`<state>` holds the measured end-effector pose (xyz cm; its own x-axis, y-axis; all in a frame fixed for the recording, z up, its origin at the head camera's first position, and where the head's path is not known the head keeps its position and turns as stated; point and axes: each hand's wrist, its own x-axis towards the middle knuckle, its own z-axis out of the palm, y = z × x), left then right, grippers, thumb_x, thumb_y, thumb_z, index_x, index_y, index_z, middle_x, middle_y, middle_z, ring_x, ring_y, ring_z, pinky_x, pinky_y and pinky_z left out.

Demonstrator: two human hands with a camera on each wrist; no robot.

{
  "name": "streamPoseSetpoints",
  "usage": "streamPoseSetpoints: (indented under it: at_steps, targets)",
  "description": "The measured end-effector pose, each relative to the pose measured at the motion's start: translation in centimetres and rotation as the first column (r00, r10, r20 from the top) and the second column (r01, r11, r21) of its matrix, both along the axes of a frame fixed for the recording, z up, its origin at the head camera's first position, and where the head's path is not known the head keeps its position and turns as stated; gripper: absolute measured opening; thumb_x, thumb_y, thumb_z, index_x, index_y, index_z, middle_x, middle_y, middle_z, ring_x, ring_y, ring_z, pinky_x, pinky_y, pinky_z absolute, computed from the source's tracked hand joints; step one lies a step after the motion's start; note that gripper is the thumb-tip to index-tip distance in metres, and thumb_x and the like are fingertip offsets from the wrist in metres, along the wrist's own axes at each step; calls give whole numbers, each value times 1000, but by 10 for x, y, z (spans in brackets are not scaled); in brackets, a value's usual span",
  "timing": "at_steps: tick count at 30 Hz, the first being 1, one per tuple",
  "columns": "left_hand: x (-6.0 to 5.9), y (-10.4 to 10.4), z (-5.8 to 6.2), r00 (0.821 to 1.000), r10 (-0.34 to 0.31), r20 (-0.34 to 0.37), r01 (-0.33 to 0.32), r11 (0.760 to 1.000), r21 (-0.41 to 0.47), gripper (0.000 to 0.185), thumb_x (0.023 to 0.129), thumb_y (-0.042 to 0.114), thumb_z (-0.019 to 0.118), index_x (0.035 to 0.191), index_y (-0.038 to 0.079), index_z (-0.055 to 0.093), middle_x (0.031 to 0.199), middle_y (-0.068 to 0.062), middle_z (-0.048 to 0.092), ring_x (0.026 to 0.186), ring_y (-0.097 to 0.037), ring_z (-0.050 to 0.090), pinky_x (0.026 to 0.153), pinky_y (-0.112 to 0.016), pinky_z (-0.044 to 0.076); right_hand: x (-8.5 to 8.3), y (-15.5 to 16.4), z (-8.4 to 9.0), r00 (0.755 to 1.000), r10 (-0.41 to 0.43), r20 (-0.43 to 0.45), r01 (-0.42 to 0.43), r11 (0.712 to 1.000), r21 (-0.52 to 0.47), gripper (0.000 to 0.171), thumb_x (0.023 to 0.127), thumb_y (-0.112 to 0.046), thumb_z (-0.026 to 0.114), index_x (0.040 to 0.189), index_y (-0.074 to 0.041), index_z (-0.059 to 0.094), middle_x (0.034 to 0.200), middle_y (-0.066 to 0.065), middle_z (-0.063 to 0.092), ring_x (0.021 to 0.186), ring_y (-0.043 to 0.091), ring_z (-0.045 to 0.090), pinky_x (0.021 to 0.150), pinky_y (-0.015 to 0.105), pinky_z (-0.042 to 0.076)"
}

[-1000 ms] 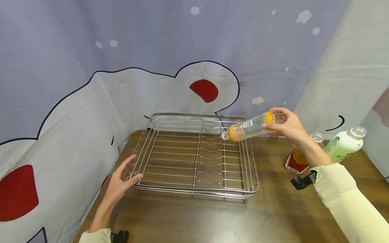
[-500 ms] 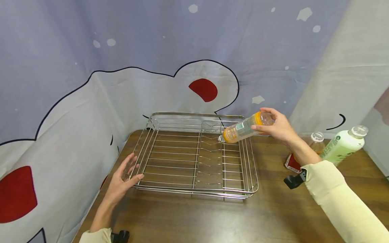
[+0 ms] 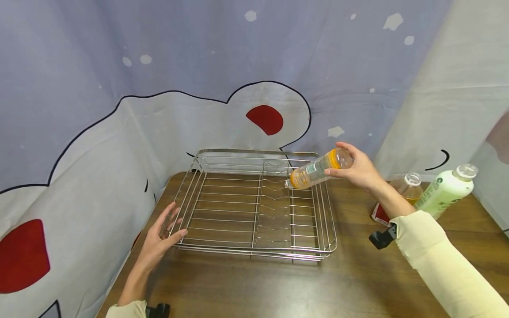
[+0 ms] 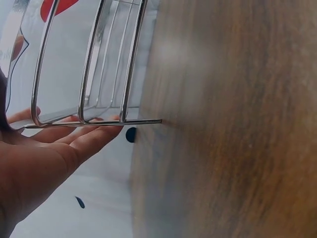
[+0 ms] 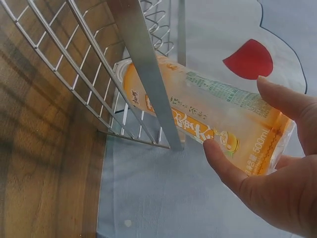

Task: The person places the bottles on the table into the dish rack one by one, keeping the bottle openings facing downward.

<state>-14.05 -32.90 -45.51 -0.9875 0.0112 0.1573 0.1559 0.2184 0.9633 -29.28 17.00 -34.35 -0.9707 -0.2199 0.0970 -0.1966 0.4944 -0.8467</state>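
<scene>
1. Orange bottle (image 3: 317, 169) held in the air over the far right corner of the wire rack (image 3: 254, 207), cap end down and to the left, base end up in the right hand (image 3: 358, 170).
2. Long axis tilted, running from the hand down toward the rack's right compartment; cap just above the wires near the far rim, not seen to touch them.
3. Right hand clasped round the base half of the bottle: thumb (image 5: 225, 166) under the label, fingers over the top, seen close in the right wrist view with the bottle (image 5: 208, 116) crossing behind a rack wire.
4. Right hand by far the nearer to the bottle; left hand (image 3: 161, 236) well apart from it, at the opposite, near left corner of the rack.
5. Left hand flat and relaxed, fingers straight, fingertips (image 4: 101, 134) against the rack's low outer wire (image 4: 99, 121); nothing clasped, only a light touch on the frame.
6. Rack flat on the wooden table (image 3: 254, 287), long side toward the person, nothing lying in it.
7. Beyond the right forearm, two more bottles on the table: a white-green one (image 3: 447, 192) leaning, and an amber one with a red label (image 3: 397, 196) partly hidden by the arm.
8. Cartoon-print cloth (image 3: 159, 88) hanging behind and beside the table.
</scene>
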Motion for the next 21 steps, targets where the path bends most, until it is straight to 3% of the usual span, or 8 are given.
streamPoseSetpoints:
  at_steps: [6, 9, 12, 13, 18, 21]
  targets:
    - [0, -1, -2, 1000, -18, 1, 18, 999, 30, 79, 95, -1, 62, 159, 9, 16, 160, -26, 14, 127, -5, 44, 102, -19, 40, 3, -2, 0, 1000, -6, -14, 7, 1000, 25, 94, 79, -14, 83, 154, -2, 27, 146, 31, 39, 127, 43, 41, 103, 54, 34]
    - [1, -1, -2, 1000, -18, 19, 18, 999, 28, 80, 95, 0, 61, 159, 11, 15, 159, -26, 16, 133, -19, 42, 112, -39, 33, 4, -2, 0, 1000, -3, -14, 3, 1000, 20, 96, 78, -13, 84, 154, -2, 27, 143, 31, 41, 123, 43, 43, 101, 54, 36]
    - [1, 0, 0, 999, -19, 33, 18, 1000, 22, 80, 95, 2, 61, 159, 13, 15, 159, -26, 18, 135, -26, 39, 114, -53, 24, 5, -2, 0, 1000, -1, -26, 2, 1000, 19, 96, 77, -11, 85, 153, -1, 27, 140, 31, 43, 120, 42, 45, 99, 52, 37]
    - [2, 0, 0, 999, -22, 34, 21, 999, 26, 80, 95, 2, 61, 159, 13, 14, 158, -26, 18, 135, -26, 39, 114, -52, 25, 5, -2, 0, 1000, -2, -29, 2, 1000, 16, 97, 76, -10, 85, 153, -1, 27, 138, 31, 43, 119, 42, 46, 99, 51, 37]
    - [1, 0, -1, 999, -22, 24, 22, 999, 32, 80, 95, 1, 61, 159, 13, 15, 158, -27, 17, 131, -13, 43, 103, -19, 38, 8, 1, 1, 999, -1, -38, 1, 1000, 12, 96, 76, -8, 85, 152, -1, 27, 141, 31, 40, 121, 43, 45, 97, 50, 39]
    - [2, -1, -1, 1000, -22, 20, 21, 999, 39, 80, 95, 1, 61, 159, 12, 15, 159, -27, 15, 128, -6, 43, 101, -16, 37, 11, 4, 6, 999, 12, -38, -12, 1000, 5, 98, 76, -9, 85, 153, -2, 24, 147, 32, 34, 130, 47, 40, 102, 56, 37]
